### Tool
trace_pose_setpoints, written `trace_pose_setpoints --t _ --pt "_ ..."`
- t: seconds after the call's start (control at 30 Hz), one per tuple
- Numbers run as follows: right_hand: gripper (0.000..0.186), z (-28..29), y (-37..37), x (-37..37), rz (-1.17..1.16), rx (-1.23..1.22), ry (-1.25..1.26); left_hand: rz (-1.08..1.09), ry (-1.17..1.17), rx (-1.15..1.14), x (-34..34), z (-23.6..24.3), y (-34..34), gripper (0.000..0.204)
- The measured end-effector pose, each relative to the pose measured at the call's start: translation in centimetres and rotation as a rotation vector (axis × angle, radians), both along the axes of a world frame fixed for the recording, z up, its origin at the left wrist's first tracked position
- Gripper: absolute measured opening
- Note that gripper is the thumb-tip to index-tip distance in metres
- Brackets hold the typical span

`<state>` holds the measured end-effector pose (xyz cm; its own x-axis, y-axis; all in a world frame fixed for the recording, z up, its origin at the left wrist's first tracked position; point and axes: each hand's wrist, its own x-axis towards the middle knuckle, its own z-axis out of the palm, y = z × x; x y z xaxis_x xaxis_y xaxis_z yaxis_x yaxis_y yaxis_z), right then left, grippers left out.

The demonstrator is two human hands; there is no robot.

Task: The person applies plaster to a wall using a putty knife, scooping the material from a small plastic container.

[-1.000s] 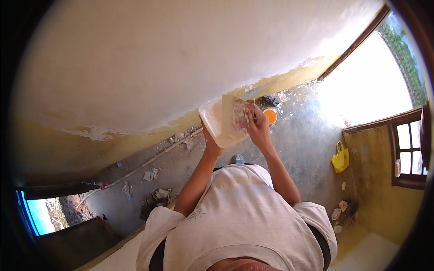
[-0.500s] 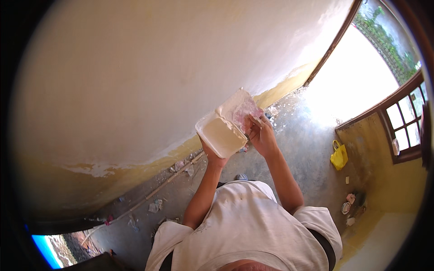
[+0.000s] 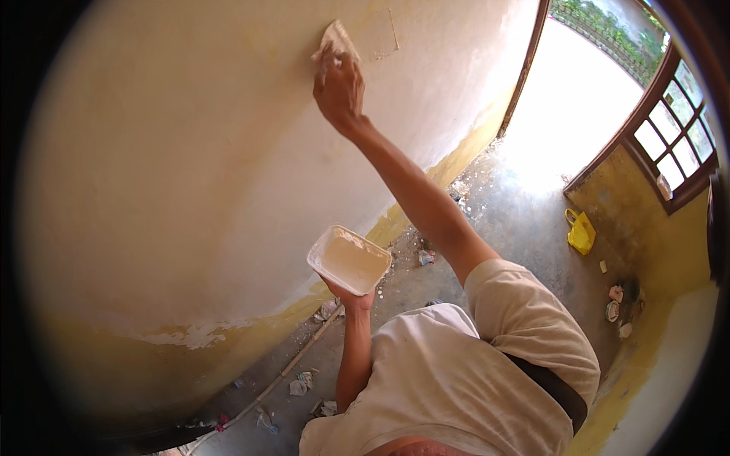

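white filler sits in the shallow rectangular tub (image 3: 350, 261), propped from beneath on the left hand (image 3: 348, 298), fingers spread under its base, low and near the body. the right hand (image 3: 340, 90) is stretched far up, closed around a small flat scraper (image 3: 334, 39) whose blade lies against the pale wall (image 3: 190, 152). the tub is well below that hand, almost straight down and a touch right; its long axis runs from upper left to lower right. the left hand is the nearer one to the tub, the right well apart from it.
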<state>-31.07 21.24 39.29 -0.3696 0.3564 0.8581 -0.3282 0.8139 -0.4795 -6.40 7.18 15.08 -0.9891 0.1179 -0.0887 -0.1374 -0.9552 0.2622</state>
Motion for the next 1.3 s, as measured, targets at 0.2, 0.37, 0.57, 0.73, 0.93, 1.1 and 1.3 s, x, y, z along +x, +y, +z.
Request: trace_pose_setpoints --t 0.2,0.37,0.57,0.73,0.93,1.1,1.3 --pt "0.036 -4.0 1.2 6.9 0.240 -0.081 0.021 -0.024 0.042 -0.130 0.4 -1.2 -2.5 0.052" --pt "0.034 -5.6 12.1 4.6 -0.018 -0.453 -0.035 0.120 0.112 -0.482 1.2 -0.6 -2.1 0.054" --pt "0.034 -2.8 16.7 -1.7 -0.174 -0.340 -0.032 0.026 -0.101 -0.088 -0.3 -2.7 -2.8 0.054" --pt "0.033 -4.5 4.8 -2.5 -0.052 -0.060 0.104 0.061 -0.091 -0.152 -0.9 -2.1 -0.8 0.055" --pt "0.049 -7.4 0.2 6.2 0.368 0.082 -0.046 0.085 -0.071 -0.288 -1.5 -0.9 1.6 0.057" --pt "0.031 -7.7 9.2 4.7 0.144 -0.118 0.135 0.050 -0.099 -0.269 -2.8 -1.9 1.4 0.057" --pt "0.034 -3.7 15.4 -2.1 -0.069 -0.168 0.185 0.047 -0.072 -0.260 -3.3 -3.5 1.7 0.055"
